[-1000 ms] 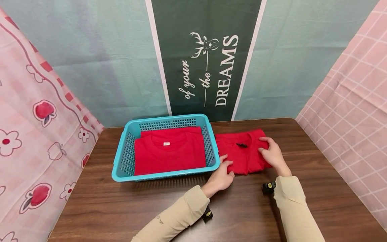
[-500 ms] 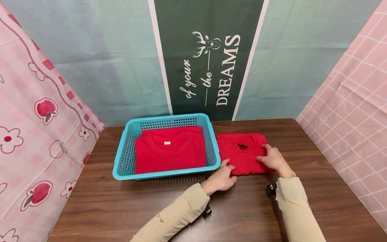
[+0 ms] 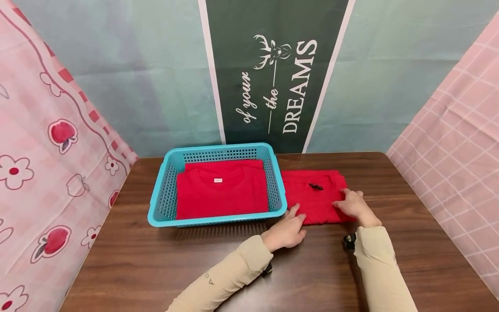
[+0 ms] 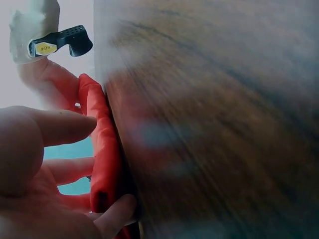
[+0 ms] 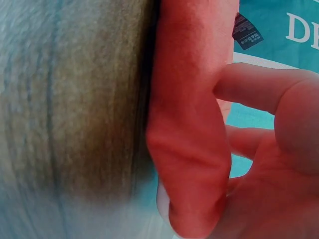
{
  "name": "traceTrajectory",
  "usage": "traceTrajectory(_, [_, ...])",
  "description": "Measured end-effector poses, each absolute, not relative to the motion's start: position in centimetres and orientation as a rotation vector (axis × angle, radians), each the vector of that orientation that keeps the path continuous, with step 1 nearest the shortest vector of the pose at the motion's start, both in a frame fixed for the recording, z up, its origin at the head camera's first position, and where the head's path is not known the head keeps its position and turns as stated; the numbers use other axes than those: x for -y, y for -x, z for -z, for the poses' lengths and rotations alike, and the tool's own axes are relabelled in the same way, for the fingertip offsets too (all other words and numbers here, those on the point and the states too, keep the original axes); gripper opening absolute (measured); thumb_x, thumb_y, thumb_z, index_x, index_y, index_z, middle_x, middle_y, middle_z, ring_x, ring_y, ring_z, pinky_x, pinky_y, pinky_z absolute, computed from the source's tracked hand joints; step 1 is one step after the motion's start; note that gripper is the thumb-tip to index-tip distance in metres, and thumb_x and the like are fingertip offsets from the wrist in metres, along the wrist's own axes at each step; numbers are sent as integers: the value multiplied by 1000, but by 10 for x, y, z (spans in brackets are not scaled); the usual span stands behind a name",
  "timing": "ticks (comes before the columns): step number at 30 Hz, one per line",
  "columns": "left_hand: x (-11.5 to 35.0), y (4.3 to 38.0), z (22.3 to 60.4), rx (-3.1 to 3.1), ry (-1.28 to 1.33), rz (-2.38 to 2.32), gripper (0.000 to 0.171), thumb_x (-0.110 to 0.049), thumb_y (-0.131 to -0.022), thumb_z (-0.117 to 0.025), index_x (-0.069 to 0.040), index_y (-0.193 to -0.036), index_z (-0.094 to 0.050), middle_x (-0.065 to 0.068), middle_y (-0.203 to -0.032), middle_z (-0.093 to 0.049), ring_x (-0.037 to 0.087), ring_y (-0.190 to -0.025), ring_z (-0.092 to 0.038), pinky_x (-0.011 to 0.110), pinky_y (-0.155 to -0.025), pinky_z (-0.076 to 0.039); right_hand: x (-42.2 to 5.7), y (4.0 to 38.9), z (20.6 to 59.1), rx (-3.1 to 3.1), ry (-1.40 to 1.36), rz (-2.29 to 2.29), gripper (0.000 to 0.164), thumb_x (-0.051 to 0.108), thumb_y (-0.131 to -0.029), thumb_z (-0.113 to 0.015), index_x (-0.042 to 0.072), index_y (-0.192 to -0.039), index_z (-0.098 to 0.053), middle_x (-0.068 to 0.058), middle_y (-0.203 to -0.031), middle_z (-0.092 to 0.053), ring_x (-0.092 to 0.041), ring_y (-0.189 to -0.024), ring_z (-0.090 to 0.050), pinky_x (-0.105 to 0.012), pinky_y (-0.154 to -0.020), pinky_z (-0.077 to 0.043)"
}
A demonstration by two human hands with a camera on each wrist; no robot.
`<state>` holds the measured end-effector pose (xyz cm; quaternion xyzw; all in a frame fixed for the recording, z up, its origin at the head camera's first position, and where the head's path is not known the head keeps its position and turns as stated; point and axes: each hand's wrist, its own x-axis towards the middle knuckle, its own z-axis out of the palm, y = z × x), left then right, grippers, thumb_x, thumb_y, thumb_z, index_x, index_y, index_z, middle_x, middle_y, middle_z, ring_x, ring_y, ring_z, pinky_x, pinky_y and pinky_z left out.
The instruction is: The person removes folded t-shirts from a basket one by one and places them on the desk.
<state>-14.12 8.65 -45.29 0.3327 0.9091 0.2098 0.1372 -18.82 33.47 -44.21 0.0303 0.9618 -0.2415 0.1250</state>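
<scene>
A folded red T-shirt (image 3: 313,201) with a black neck tag lies on the table, right of a blue basket (image 3: 159,190). My left hand (image 3: 286,229) holds its near left corner, fingers on top; in the left wrist view one finger (image 4: 119,214) is at the lower side of the fold. My right hand (image 3: 352,204) grips the shirt's right edge. In the right wrist view, fingers press the top and a fingertip (image 5: 162,204) shows beneath the fabric. Inside the basket lies another folded red T-shirt (image 3: 222,199) with a white neck label, over more red cloth.
The brown wooden table (image 3: 319,277) extends in front of the basket and to the right of the shirt. Behind stands a green and teal printed curtain (image 3: 269,82). Pink cloths hang at the left (image 3: 43,173) and right (image 3: 460,130).
My right hand has moved slightly down and right along the shirt's edge, and the shirt lies flatter and straighter. My left hand stays at the near left corner. The head view has shifted a little.
</scene>
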Motion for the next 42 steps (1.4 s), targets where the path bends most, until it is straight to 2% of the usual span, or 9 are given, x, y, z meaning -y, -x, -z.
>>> traceTrajectory(7, [-88,143,450,-2637,-1013,-480,52,-25,-97,-54,-5,-143,-45,12,-153,-37,21,-148,-23,37,-119,-25,-336,188,438,-2798,-155,703,64,20,-89,-59,-18,-136,-36,-44,-125,-42,-55,-115,-30,-61,-92,-39])
traceTrajectory(14, [-87,141,449,-2674,-1035,-372,55,-30,-95,-55,-6,-144,-44,10,-153,-37,20,-147,-25,38,-118,-27,-333,190,438,-2795,-168,663,65,22,-90,-56,-16,-139,-33,-46,-126,-35,-61,-113,-31,-64,-92,-35])
traceTrajectory(20, [-86,138,445,-2691,-1037,-292,55,-34,-95,-55,-9,-143,-45,9,-152,-38,19,-146,-27,39,-115,-33,-330,190,438,-2804,-172,643,64,22,-91,-55,-16,-138,-34,-46,-126,-34,-60,-110,-31,-64,-89,-35])
traceTrajectory(28, [-78,129,425,-2663,-959,-274,50,-41,-94,-57,-11,-135,-54,9,-149,-42,21,-138,-40,34,-106,-44,-318,187,433,-2865,-251,618,56,23,-89,-58,-10,-132,-44,-45,-128,-30,-61,-114,-27,-68,-84,-36])
traceTrajectory(31, [-71,127,416,-2656,-1002,-267,44,-42,-94,-57,-13,-127,-59,4,-134,-55,15,-124,-52,27,-96,-49,-312,188,432,-2902,-273,636,54,20,-87,-57,-9,-130,-44,-44,-134,-24,-62,-117,-24,-71,-83,-32])
traceTrajectory(34, [-63,123,407,-2622,-1102,-309,41,-42,-94,-56,-15,-125,-61,-1,-122,-61,11,-113,-58,24,-89,-50,-305,190,433,-2971,-255,697,52,16,-86,-57,-8,-130,-44,-42,-139,-22,-62,-120,-22,-72,-84,-28])
traceTrajectory(36, [-57,122,401,-2585,-1180,-378,41,-41,-96,-54,-15,-128,-61,-4,-123,-62,9,-113,-58,22,-92,-49,-298,191,434,-3031,-223,784,50,14,-87,-58,-7,-130,-46,-40,-139,-24,-61,-121,-23,-72,-84,-26])
traceTrajectory(39, [-45,119,391,-2527,-1269,-564,42,-38,-98,-53,-15,-132,-59,-5,-128,-63,7,-116,-58,19,-98,-46,-283,192,431,-3121,-148,967,43,13,-89,-59,-7,-127,-52,-37,-136,-35,-56,-123,-30,-69,-93,-26])
traceTrajectory(42, [-29,119,380,-2508,-1333,-788,36,-34,-98,-53,-15,-128,-62,-6,-119,-66,1,-104,-61,12,-91,-46,-263,193,420,-3161,-88,1182,36,13,-92,-59,-5,-124,-57,-30,-129,-48,-47,-121,-43,-57,-98,-36])
